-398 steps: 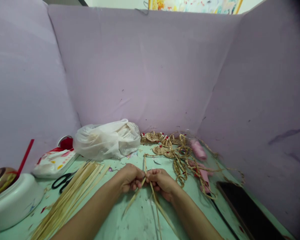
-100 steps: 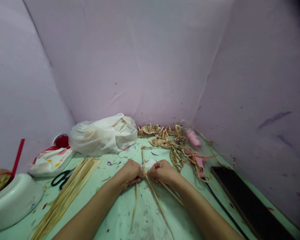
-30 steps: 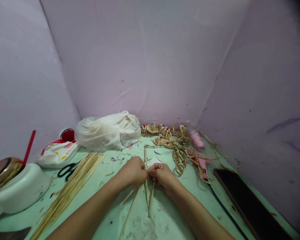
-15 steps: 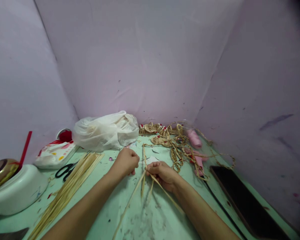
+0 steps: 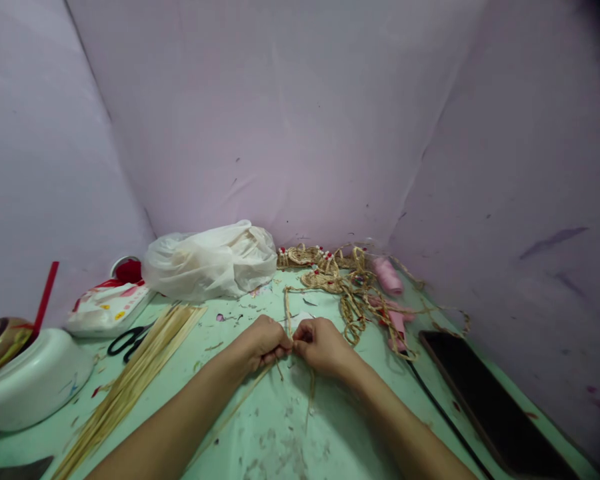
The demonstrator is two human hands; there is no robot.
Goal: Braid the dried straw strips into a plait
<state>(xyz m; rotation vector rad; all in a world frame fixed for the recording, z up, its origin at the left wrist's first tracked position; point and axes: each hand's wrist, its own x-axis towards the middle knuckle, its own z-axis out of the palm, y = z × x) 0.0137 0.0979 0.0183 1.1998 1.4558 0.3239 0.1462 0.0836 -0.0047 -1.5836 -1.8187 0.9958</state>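
Observation:
My left hand (image 5: 263, 343) and my right hand (image 5: 320, 345) meet at the middle of the green table (image 5: 285, 440), both pinched on the same straw braid (image 5: 287, 313). The plaited part runs away from my fingers toward the back wall. Loose straw strands (image 5: 310, 397) hang from the pinch toward me, one under my left wrist. Fingertips of both hands touch at the braid.
A bundle of straw strips (image 5: 135, 377) lies left, with black scissors (image 5: 127, 341) beside it. A white bowl (image 5: 27, 390), snack packet (image 5: 105, 308) and plastic bag (image 5: 213, 261) stand behind. Woven straw pieces (image 5: 340, 283), pink spools (image 5: 387, 275) and a dark tablet (image 5: 485, 400) lie right.
My left hand has come back from the left and closed on the braid beside my right hand. The loose strands have swung, one now passing under my left wrist.

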